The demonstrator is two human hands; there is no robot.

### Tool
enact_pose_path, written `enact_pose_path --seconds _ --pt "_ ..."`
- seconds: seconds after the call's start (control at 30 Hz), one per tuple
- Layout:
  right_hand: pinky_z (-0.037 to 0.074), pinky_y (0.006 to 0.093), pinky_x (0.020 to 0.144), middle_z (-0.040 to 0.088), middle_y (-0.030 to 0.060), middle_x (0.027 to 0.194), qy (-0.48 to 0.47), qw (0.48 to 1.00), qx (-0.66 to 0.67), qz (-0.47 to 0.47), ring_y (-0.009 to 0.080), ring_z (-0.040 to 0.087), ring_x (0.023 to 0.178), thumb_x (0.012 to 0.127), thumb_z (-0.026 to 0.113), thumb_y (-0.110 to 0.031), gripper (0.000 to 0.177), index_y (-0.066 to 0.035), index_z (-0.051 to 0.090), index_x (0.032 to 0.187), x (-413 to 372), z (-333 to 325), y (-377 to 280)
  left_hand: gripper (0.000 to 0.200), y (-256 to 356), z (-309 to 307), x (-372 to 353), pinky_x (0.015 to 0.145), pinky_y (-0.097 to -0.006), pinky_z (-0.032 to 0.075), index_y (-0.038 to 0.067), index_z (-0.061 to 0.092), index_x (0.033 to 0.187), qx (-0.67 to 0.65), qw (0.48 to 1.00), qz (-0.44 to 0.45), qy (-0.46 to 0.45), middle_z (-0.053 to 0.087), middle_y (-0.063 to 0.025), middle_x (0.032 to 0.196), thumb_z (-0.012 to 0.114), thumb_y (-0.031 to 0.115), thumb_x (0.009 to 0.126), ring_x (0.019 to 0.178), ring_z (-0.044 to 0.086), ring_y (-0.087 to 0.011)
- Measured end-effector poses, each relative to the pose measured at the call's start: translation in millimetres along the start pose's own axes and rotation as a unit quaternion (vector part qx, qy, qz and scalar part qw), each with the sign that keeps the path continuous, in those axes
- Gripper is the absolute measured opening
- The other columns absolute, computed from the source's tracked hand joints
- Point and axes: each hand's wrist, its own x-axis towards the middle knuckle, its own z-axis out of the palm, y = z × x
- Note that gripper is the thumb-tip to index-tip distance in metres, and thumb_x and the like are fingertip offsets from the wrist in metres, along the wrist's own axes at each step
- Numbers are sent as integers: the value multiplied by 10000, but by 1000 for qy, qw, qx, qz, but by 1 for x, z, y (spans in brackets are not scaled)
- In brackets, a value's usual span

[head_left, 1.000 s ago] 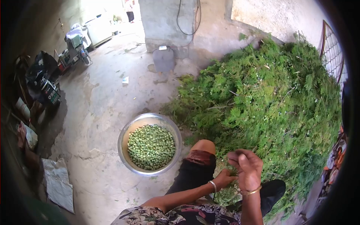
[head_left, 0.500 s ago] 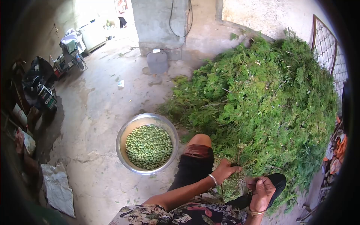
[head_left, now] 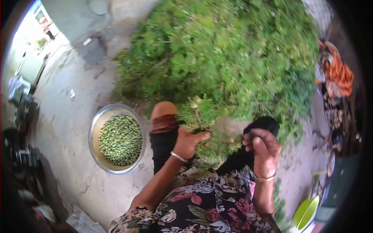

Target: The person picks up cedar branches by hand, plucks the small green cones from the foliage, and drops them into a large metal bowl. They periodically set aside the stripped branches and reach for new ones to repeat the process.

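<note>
1. A feathery, bright green sprig with a thin brown woody stem (head_left: pixel 205 110) is clamped between the thumb and bent fingers of the bare left hand (head_left: pixel 187 143), over the gap between the knees
2. The bare right hand (head_left: pixel 267 149) is held apart from the left, its thumb and fingers curled close together near the foliage; whether anything is pinched there cannot be told
3. The stem would probably be best gripped firmly by its woody part, with small pieces taken by short, light fingertip pulls, so that the twig is not torn
4. The sprig's leaves are spread in flat, fern-like fans, tipped upward; any fruit on them is too blurred to be made out
5. To the left, a round, silver-coloured metal bowl (head_left: pixel 110 110) is set on the grey concrete floor (head_left: pixel 66 128) and partly filled with small, rounded, pale-to-dark green pieces (head_left: pixel 120 139)
6. Beyond the knees, the floor is covered by a broad, tangled heap of leafy green branches (head_left: pixel 225 50)
</note>
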Motion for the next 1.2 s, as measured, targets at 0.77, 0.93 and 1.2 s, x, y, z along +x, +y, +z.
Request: enact_pose_path --seconds 0.77,0.93,1.2 --pt "457 365 488 573 154 566 -130 904 -396 -94 276 601 516 727 672 -99 273 -16 614 980 33 22 46 141 -18 5 -12 763 -316 452 58 696 933 168 985 4 -28 666 -104 891 654 119 813 833 613 -210" --pt "315 218 411 497 -15 491 -83 947 -306 -41 21 405 454 756 645 -19 236 46 607 980 21 21 54 177 -23 9 -14 802 -334 442 59 691 974 146 988 12 -52 667 -101 922 643 139 824 865 611 -206" --pt "261 217 389 478 0 501 -10 983 41 178 54 374 400 791 602 -21 82 54 593 822 25 15 56 157 -8 32 -14 726 -276 499 3 663 976 -1 998 -48 -30 675 -58 908 644 55 829 787 635 -146"
